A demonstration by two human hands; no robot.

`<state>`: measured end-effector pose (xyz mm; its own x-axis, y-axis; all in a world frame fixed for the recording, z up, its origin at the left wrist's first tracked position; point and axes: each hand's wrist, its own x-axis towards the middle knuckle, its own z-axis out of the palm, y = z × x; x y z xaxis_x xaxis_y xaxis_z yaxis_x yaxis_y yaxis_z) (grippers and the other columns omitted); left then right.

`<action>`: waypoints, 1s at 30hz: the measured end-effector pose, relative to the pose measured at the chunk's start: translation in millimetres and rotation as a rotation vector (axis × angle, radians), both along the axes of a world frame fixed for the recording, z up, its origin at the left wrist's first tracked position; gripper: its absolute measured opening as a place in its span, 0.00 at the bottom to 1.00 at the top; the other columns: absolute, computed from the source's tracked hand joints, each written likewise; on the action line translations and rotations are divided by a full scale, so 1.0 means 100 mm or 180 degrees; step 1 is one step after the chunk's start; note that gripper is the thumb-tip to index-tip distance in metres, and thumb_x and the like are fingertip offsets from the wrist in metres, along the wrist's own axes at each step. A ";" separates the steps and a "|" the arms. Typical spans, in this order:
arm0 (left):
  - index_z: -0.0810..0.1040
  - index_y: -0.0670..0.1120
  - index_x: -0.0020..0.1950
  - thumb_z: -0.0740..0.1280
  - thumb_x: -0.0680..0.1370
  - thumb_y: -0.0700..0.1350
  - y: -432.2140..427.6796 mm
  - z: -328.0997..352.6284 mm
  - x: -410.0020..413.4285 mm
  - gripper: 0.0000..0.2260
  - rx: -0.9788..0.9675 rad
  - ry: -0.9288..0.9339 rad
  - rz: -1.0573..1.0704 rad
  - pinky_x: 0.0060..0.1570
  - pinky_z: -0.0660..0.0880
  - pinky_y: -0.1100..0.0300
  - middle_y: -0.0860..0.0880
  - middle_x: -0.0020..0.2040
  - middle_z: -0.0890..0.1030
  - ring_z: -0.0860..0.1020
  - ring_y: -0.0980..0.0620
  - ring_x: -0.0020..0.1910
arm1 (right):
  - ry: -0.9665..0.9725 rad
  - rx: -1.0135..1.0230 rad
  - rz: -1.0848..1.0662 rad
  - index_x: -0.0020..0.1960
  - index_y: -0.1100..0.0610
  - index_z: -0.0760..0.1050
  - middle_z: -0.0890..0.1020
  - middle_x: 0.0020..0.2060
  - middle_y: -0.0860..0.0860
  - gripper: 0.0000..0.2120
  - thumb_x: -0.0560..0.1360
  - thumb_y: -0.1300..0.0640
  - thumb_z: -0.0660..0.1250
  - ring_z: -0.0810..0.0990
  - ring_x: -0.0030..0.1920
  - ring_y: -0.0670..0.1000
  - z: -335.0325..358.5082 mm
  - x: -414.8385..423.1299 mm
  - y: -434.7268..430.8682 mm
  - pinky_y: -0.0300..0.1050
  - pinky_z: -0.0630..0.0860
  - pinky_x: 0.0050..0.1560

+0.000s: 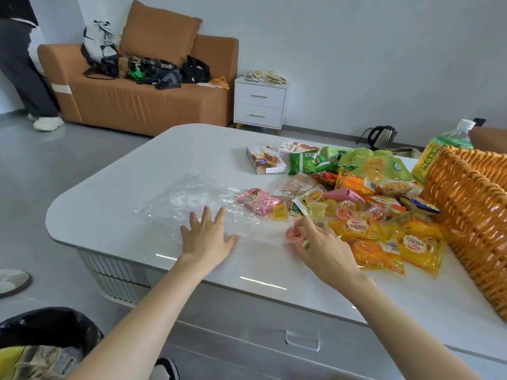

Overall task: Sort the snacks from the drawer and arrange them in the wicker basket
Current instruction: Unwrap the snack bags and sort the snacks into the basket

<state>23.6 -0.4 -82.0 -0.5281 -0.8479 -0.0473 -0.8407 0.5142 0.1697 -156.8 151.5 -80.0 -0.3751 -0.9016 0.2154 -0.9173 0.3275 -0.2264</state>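
Observation:
A heap of snacks (365,204) lies on the white table (142,187): yellow bread packs, pink wrappers, green bags, small jelly cups and two boxes. The orange wicker basket (472,215) stands at the right edge of the heap. My left hand (207,233) lies flat with spread fingers on an empty clear plastic bag (189,200). My right hand (319,244) curls round a pink jelly cup (295,233) at the near left edge of the heap. The table's drawer (301,341) below me is closed.
A large green drink bottle (439,149) stands behind the basket. A lined bin (44,341) with wrappers sits at the bottom left. Beyond the table are an orange sofa (142,91), a white nightstand (259,104), a kettle (381,137) and a person (24,67) standing at the far left.

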 end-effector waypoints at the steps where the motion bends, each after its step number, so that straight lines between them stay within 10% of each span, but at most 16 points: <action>1: 0.53 0.50 0.77 0.58 0.79 0.61 -0.01 -0.01 0.00 0.31 0.0011 0.0032 -0.0017 0.65 0.65 0.43 0.43 0.75 0.60 0.60 0.38 0.72 | 0.0022 -0.0019 0.0024 0.60 0.46 0.62 0.80 0.55 0.44 0.12 0.80 0.44 0.58 0.74 0.57 0.53 -0.01 0.00 0.00 0.46 0.71 0.36; 6: 0.68 0.46 0.64 0.57 0.81 0.47 0.07 0.03 0.00 0.12 -0.0570 0.0346 -0.0152 0.45 0.73 0.51 0.46 0.57 0.77 0.77 0.42 0.54 | -0.0173 -0.0159 -0.0178 0.59 0.42 0.68 0.81 0.52 0.44 0.09 0.80 0.43 0.56 0.77 0.54 0.52 -0.05 -0.04 0.01 0.46 0.75 0.39; 15: 0.74 0.48 0.47 0.62 0.78 0.44 0.27 0.35 0.03 0.02 -0.0993 0.1322 -0.0287 0.35 0.67 0.59 0.52 0.46 0.80 0.78 0.45 0.41 | -0.3944 -0.0519 -0.0004 0.58 0.54 0.78 0.82 0.51 0.63 0.11 0.79 0.51 0.63 0.78 0.39 0.53 0.72 0.19 0.09 0.40 0.70 0.34; 24: 0.75 0.50 0.40 0.67 0.74 0.44 0.66 0.43 -0.11 0.04 -0.0280 0.1929 -0.0736 0.35 0.70 0.60 0.55 0.40 0.80 0.72 0.56 0.29 | -0.2436 0.0322 -0.0331 0.55 0.52 0.79 0.78 0.32 0.50 0.11 0.77 0.49 0.64 0.72 0.26 0.48 0.59 0.22 0.04 0.37 0.64 0.23; 30: 0.76 0.50 0.39 0.69 0.73 0.43 0.75 0.41 -0.17 0.05 0.0354 0.2299 -0.0784 0.35 0.72 0.66 0.56 0.38 0.80 0.78 0.60 0.30 | -0.4297 0.0007 -0.1116 0.59 0.56 0.75 0.81 0.42 0.54 0.12 0.79 0.51 0.65 0.83 0.34 0.51 0.53 0.07 0.04 0.38 0.73 0.26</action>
